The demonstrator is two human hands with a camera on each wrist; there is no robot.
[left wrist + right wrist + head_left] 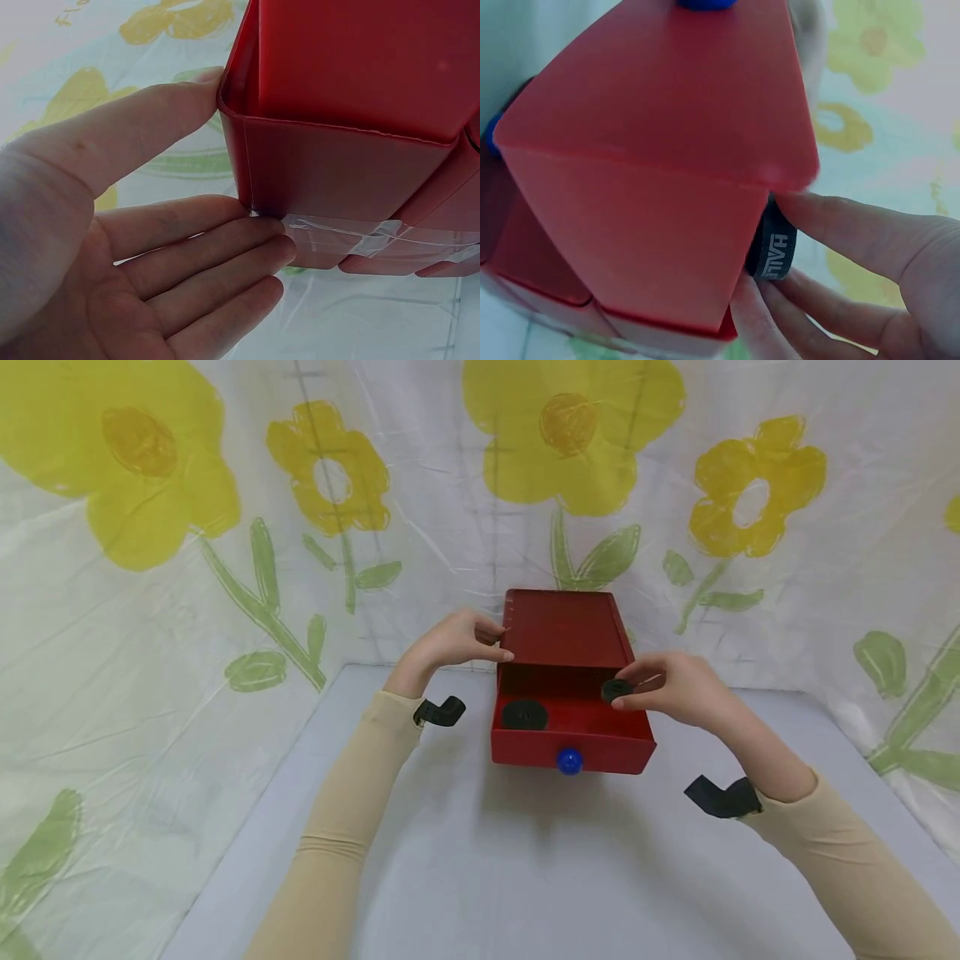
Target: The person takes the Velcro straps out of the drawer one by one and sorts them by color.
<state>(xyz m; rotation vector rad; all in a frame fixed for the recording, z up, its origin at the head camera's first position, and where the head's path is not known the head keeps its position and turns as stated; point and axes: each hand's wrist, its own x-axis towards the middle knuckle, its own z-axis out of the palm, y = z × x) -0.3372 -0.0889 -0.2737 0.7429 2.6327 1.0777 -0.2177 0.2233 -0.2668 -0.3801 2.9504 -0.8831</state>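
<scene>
A red drawer cabinet (pixel 566 627) has its top drawer (pixel 573 750) pulled out, with a blue knob (pixel 570 762) on the front. Inside, at the left, lies a flat black roll (pixel 525 716). My right hand (pixel 671 687) pinches a smaller black roll (pixel 775 246) with pale printed letters over the drawer's right side. Thumb and fingers sit on opposite edges of it, and part is hidden behind the drawer wall in the right wrist view. My left hand (pixel 150 225) touches the cabinet's left front edge, its thumb and fairly straight fingers at two corners.
More red drawer units show below the pulled-out drawer in the wrist views, with clear tape (pixel 375 240) across the casing. A white table (pixel 465 877) extends in front. Behind hangs a pale curtain (pixel 442 552) with yellow flowers.
</scene>
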